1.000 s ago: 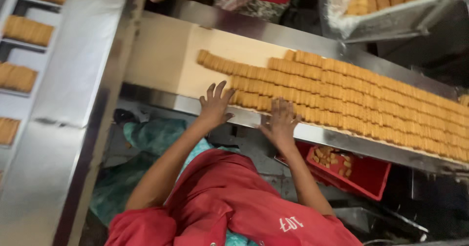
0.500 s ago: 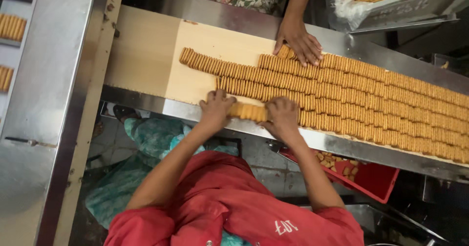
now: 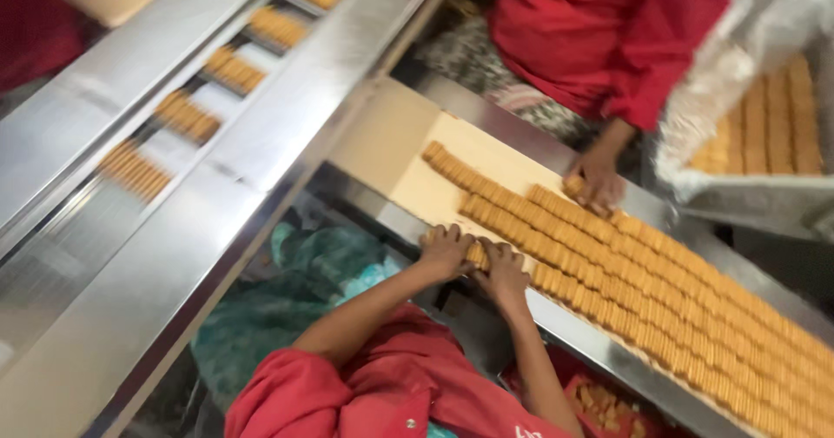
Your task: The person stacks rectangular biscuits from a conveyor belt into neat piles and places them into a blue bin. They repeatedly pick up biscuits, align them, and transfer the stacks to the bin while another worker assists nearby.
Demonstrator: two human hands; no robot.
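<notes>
The left hand (image 3: 447, 251) and the right hand (image 3: 502, 271) lay side by side at the near edge of the long pale conveyor belt (image 3: 408, 155), fingers curled down around a short stack of golden-brown rectangular biscuits (image 3: 475, 255) pinched between them. That stack sat at the near end of the dense rows of golden-brown biscuits (image 3: 660, 290) standing on edge and running away to the right along the belt. Both forearms came out of red sleeves (image 3: 347, 394).

Across the belt, a co-worker in a red top (image 3: 608, 29) rested one hand (image 3: 595, 182) on the far row of biscuits, fingers bent over a few of them. Beside that person stood a grey metal tray lined with clear plastic (image 3: 712, 99), filled with more biscuits. To the left, a steel channelled chute (image 3: 130, 203) carried small separate biscuit stacks (image 3: 184, 116). A red plastic crate (image 3: 599, 399) of broken pieces stood below the belt.
</notes>
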